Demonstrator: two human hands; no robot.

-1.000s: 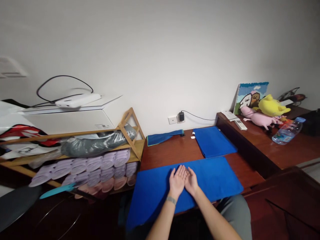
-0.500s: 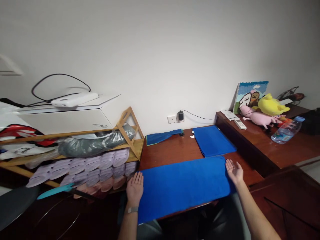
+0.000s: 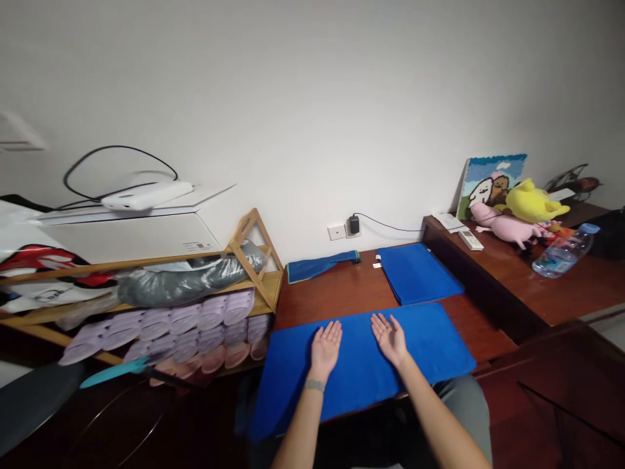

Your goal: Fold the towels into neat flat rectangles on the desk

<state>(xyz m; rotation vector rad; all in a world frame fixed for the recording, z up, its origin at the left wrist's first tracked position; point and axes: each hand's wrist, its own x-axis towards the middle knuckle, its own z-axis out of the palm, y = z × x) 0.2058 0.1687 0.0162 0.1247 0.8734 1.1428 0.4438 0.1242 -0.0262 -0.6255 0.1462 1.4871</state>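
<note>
A long blue towel lies spread across the front of the brown table, its near edge hanging at the table's front. Over its left half is my left hand, palm up with fingers stretched out and nothing in it. My right hand is above the towel's middle right, also palm up, open and holding nothing. Whether the hands touch the cloth I cannot tell. Behind, a folded blue towel with a white tag lies at the back right. A narrow darker blue cloth with green edging lies against the wall.
At left a wooden rack holds lilac slippers and a white box. A raised brown desk on the right carries a plastic bottle, plush toys and a remote. A black plug sits in the wall socket.
Both hands have moved inward from the towel's left and right ends to over its middle, palms still up. The long towel's side ends now show uncovered.
</note>
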